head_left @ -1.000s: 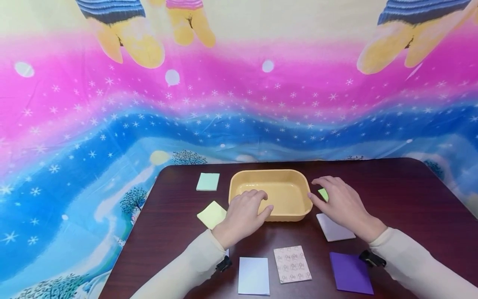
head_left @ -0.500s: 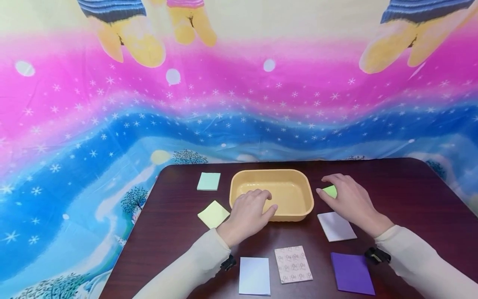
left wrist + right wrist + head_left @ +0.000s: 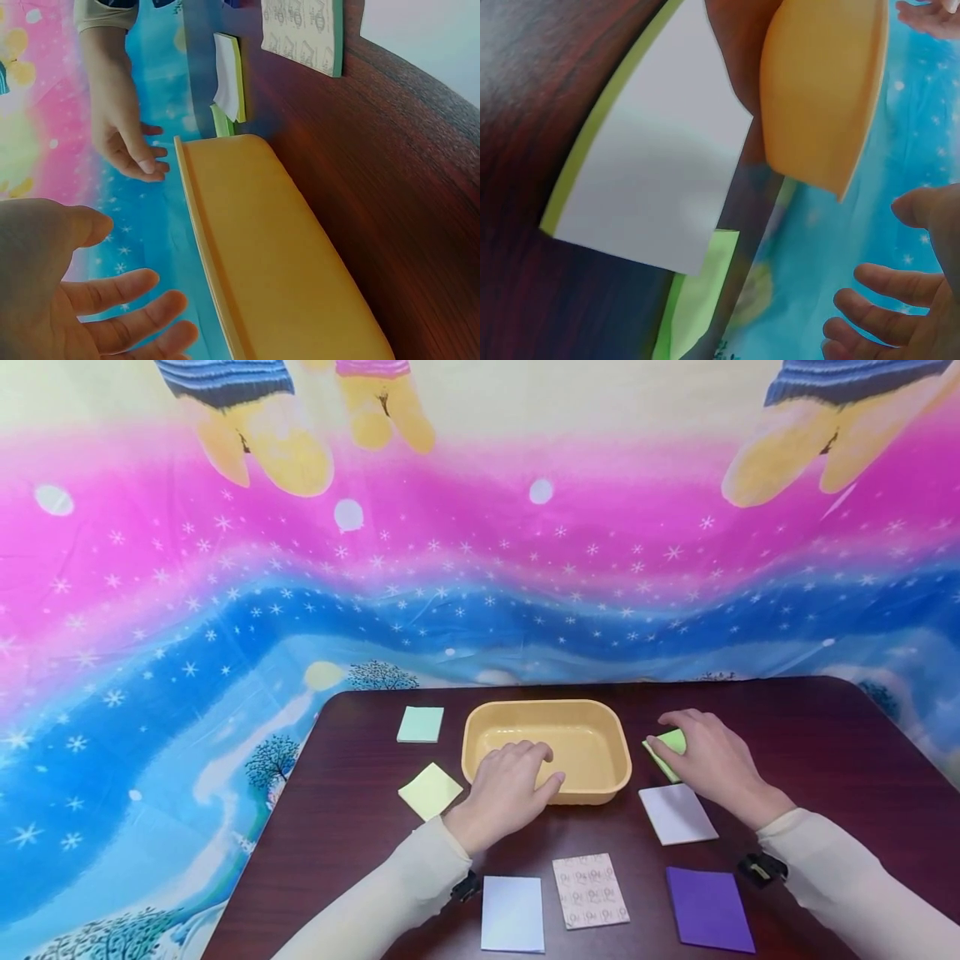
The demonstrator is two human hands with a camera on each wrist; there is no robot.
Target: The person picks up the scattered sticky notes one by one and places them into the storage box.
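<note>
Right hand (image 3: pixel 712 764) is moving away from the yellow tub (image 3: pixel 581 756), its thumb clearing the tub's right rim; more of the bright green pad (image 3: pixel 677 740) right of the tub is showing. Left hand (image 3: pixel 508 789) is edging rightward over the tub, uncovering the pale yellow pad (image 3: pixel 431 791) left of it.

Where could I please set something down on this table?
In the head view, bare table lies right of the right hand, with a smaller patch between the yellow tray and patterned pad. It is crowded right of the tray, where the green pad and grey pad sit close.
</note>
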